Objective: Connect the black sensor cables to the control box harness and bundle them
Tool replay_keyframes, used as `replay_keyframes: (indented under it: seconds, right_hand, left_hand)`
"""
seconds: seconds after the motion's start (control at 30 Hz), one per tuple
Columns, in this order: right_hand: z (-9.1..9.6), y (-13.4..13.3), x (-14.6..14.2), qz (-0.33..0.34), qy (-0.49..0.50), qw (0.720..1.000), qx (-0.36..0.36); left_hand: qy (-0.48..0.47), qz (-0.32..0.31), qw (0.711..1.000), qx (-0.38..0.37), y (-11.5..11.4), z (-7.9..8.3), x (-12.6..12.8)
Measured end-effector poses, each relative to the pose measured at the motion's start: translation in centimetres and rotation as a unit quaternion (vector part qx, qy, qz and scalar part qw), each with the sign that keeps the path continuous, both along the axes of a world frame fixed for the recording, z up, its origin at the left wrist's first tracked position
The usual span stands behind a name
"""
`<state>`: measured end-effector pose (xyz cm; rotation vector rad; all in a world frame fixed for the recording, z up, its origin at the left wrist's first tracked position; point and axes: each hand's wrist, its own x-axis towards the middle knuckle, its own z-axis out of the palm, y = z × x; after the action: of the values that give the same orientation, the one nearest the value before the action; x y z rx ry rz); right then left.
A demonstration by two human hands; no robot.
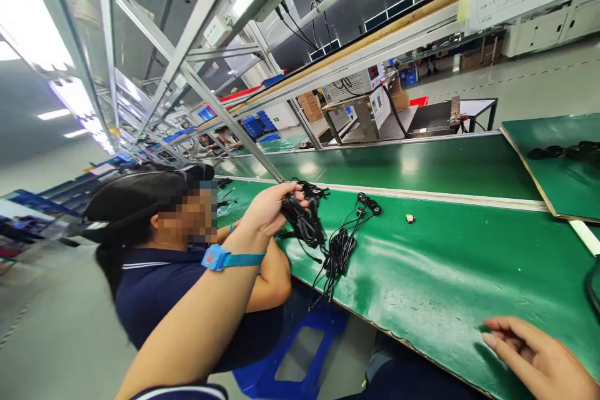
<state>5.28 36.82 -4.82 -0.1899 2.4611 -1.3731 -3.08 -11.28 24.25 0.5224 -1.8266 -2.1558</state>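
Observation:
My left hand, with a blue wrist strap on its wrist, is raised above the green mat and closed around a coiled bundle of black cables. Close to it on the mat lies another black cable bundle, its loose ends hanging over the near edge and its round black heads pointing away. My right hand hovers over the mat at the lower right, its thumb and forefinger apart, with nothing visible in it. A small pale piece sits alone farther back; I cannot make out its kind.
A co-worker sits close on the left, beside my left arm. Beyond the green-covered bench runs a green conveyor belt. A raised green board carries dark parts at the right. A blue stool stands below. Metal frame bars cross overhead.

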Motion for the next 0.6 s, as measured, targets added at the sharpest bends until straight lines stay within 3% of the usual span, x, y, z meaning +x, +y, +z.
replay_keyframes:
  seconds: [0.1,0.2,0.27,0.37,0.47,0.6]
  right_hand:
    - [6.5,-3.7,-3.1,0.002,0.088,0.995,0.042]
    - [10.5,-8.5,-6.3,0.077,0.109,0.991,-0.012]
    - [11.2,-11.1,-7.8,0.116,0.094,0.984,-0.100]
    - [10.6,-13.0,-8.5,0.146,0.027,0.961,-0.234]
    - [10.1,-12.7,-7.7,0.139,-0.111,0.950,-0.259]
    - [10.6,-11.2,-6.3,0.131,-0.214,0.911,-0.328]
  left_hand:
    - [0.006,-0.093,0.991,0.092,5.6,-0.7,0.3]
    - [0.024,-0.154,0.975,0.161,10.9,-3.1,0.0]
    - [0.024,-0.170,0.965,0.197,13.9,-4.9,-0.3]
    - [0.011,-0.201,0.950,0.237,16.6,-7.3,-0.3]
    - [-0.005,-0.220,0.937,0.270,17.1,-9.2,-0.2]
    - [-0.033,-0.162,0.923,0.347,17.1,-11.4,-0.1]
